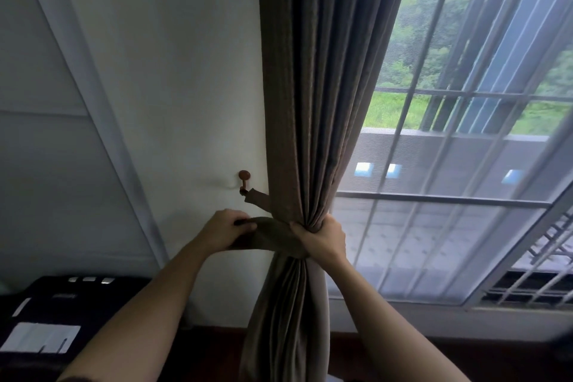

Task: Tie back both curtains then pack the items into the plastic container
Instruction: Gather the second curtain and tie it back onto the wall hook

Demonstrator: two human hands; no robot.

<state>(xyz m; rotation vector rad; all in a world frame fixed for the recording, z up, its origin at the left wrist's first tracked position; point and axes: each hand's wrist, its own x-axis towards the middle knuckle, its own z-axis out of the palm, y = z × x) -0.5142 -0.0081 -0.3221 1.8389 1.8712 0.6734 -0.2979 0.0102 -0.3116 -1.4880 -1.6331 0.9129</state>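
Left hand (224, 229) pinches tieback (266, 234); right hand (322, 240) grips curtain (322, 102).

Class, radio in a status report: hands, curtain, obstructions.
Left hand holds free end of tieback. Right hand grips bunched curtain. Other end on wall hook. No obstruction seen.

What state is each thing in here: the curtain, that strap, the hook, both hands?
Curtain: gathered into a bunch, not yet tied.
Tieback strap: one end hooked, other end free, lying across the curtain.
Wall hook: holding one strap end.
Left hand: grips the strap's free end.
Right hand: grips the bunched curtain.
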